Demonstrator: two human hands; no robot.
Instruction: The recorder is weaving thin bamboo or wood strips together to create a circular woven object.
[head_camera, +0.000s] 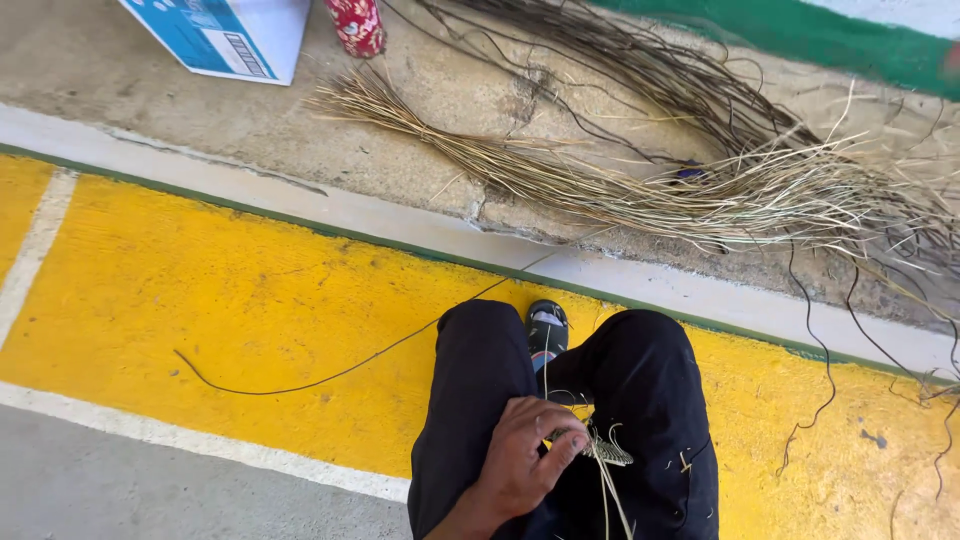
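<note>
Left hand (520, 455) pinches small woven piece (606, 452) w/ loose strands (612, 495) in lap. Prob light, thin, springy; hold at woven part. Right hand out of view.

A white and blue cardboard box (228, 35) is seen at the upper left of the frame, cut off by the top edge. Just right of it, a red patterned object (355, 24) stands on bare concrete. A long bundle of pale dry reeds (600, 185) is spread across the upper middle, and a darker bundle of thin stems (650, 70) lies above it, toward the upper right. A green painted band (800, 35) runs along the upper right corner. The centre is filled by a yellow painted floor (200, 290), edged by a white line (180, 440) at lower left. A dark sandal (547, 330) is visible at lower centre, between black trouser legs (640, 400).
</note>
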